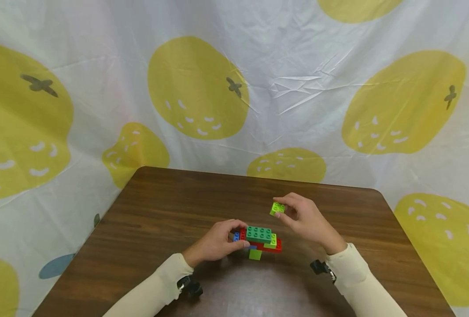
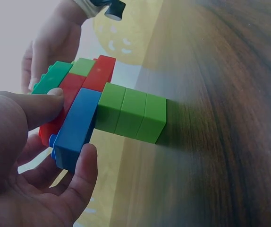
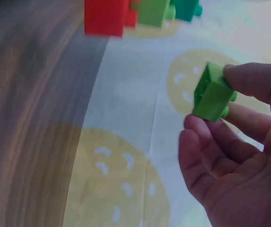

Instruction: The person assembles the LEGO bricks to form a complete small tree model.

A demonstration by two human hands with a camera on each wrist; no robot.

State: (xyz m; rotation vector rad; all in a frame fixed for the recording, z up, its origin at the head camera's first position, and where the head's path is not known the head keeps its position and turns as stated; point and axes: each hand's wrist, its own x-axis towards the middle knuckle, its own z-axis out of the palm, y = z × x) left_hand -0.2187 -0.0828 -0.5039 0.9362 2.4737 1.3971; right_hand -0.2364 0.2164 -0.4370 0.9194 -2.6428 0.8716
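On the table stands a model built of toy bricks. A dark green brick tops it, over red bricks, a light green brick and a blue brick. A column of light green bricks reaches down to the tabletop. My left hand grips the model's left end, thumb on a red brick and fingers around the blue one. Up and to the right, my right hand pinches a small light green brick between thumb and fingers, apart from the model.
The brown wooden table has rounded far corners. Behind and beside it hangs a white curtain with large yellow fruit prints. A small black camera sits on the left wrist, and another camera on the right.
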